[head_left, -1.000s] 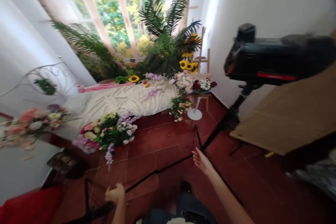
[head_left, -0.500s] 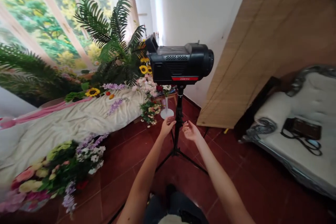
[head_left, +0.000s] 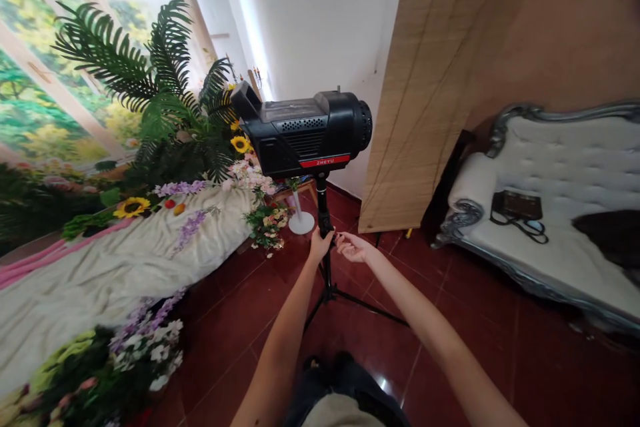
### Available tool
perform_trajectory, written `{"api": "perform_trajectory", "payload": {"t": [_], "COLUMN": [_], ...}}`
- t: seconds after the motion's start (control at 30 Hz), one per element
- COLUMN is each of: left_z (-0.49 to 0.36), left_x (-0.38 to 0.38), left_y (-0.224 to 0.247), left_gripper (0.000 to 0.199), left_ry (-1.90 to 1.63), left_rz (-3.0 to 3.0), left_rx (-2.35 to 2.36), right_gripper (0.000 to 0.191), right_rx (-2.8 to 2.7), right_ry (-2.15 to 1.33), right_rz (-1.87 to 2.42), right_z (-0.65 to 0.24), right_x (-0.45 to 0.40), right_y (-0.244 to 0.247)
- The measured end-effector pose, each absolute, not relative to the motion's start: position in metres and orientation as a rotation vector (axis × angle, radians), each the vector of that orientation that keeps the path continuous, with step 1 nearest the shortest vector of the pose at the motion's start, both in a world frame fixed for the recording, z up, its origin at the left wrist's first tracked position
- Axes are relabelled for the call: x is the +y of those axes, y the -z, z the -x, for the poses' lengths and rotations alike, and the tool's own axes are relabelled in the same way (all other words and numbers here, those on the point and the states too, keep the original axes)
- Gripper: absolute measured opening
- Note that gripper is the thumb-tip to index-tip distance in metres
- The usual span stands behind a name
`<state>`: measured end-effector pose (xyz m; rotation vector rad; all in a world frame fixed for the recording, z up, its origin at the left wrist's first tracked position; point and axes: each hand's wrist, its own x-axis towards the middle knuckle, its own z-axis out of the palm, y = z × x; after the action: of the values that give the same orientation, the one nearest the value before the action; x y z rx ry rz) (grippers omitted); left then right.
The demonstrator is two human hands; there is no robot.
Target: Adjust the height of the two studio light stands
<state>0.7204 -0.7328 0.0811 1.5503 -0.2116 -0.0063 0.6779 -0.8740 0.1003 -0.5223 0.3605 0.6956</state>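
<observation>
The left hand is grasping a slim black tripod stand.
Above that hand, a bulky black studio light, boxy with a rounded end, is resting on the stand, showing side vents and a red strip lettered "ZHEYU"; the right hand is curling close beside, its hold impossible to tell.

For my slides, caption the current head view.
Left hand on the black stand, right hand close by, beneath the ZHEYU device.
</observation>
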Motion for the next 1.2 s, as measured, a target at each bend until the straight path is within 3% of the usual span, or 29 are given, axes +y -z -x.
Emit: {"api": "perform_trajectory", "payload": {"t": [0.17,0.33,0.43,0.63,0.7,0.8,0.97,1.2], "left_z": [-0.721,-0.724,-0.726,-0.729,-0.729,-0.73,-0.731,-0.729], "left_x": [-0.732,-0.732,-0.732,-0.734,-0.734,-0.734,-0.734,-0.734], "left_y": [-0.079,-0.072,-0.068,-0.061,-0.059,-0.057,-0.056,-0.057], "left_gripper": [0.027,0.026,0.027,0.029,0.029,0.03,0.029,0.028], "left_ry": [-0.01,-0.017,-0.037,-0.033,-0.03,-0.023,-0.048,-0.058], "left_rz": [-1.556,-1.532,-1.516,-1.513,-1.504,-1.501,-1.542,-1.549], "left_rx": [-0.181,-0.194,-0.207,-0.226,-0.225,-0.222,-0.267,-0.268], "right_gripper": [0.017,0.025,0.028,0.022,0.027,0.03,0.065,0.057], "right_rx": [0.381,0.343,0.225,-0.084,-0.072,0.138,0.308,0.195], "right_ry": [-0.803,-0.818,-0.652,0.073,0.215,0.246,-0.04,0.238], "right_rz": [0.367,0.627,1.04,2.34,2.596,2.548,1.989,1.967], "right_z": [-0.68,-0.682,-0.679,-0.662,-0.657,-0.656,-0.665,-0.662], "right_x": [-0.879,-0.874,-0.869,-0.869,-0.87,-0.871,-0.868,-0.857], "right_y": [-0.102,-0.1,-0.093,-0.081,-0.077,-0.07,-0.066,-0.08]}}
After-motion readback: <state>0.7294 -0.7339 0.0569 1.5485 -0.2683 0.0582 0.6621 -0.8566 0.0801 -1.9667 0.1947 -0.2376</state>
